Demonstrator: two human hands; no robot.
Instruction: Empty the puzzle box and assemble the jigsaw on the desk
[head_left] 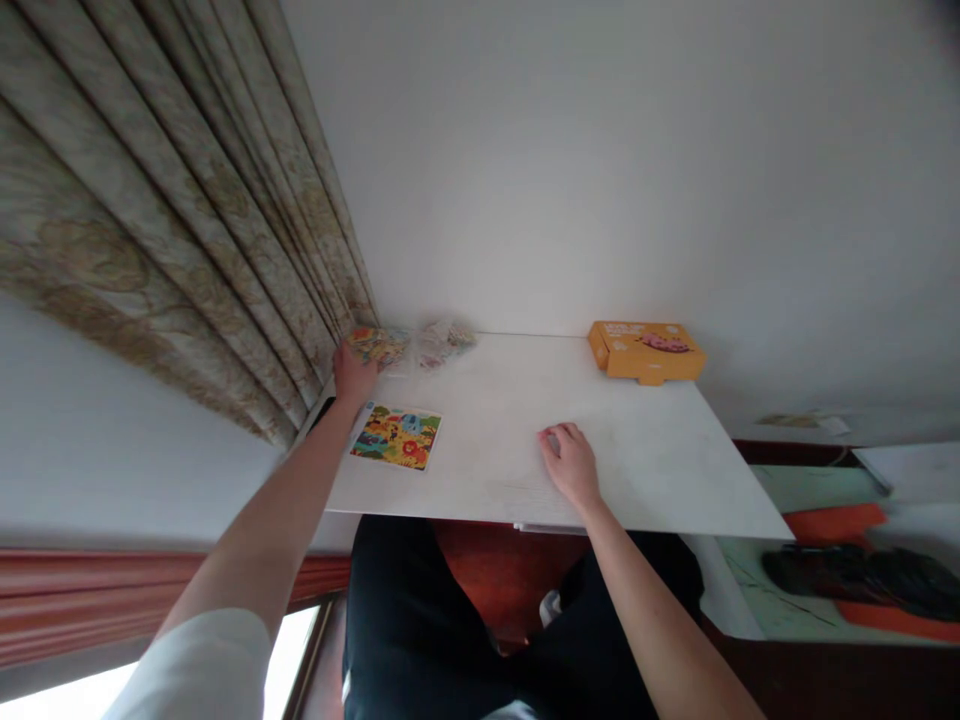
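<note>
At the far left corner of the white table (645, 460), my left hand (355, 376) is closed on the near-left edge of a clear plastic bag of colourful puzzle pieces (384, 346); its fingertips are partly hidden. Touching or close beside that bag lies a second clear bag of pieces (444, 342), paler in colour. Nearer me, right of my left forearm, a picture card with cartoon animals (397, 437) lies flat. My right hand (571, 466) rests on the tabletop right of the middle, fingers curled in, with nothing visible in them.
An orange puzzle box (649, 352) stands at the back right against the wall, its front flap sticking out. A patterned curtain (225, 200) hangs along the left side. Beyond the table's right end, dark shoes (862, 578) sit on a lower surface.
</note>
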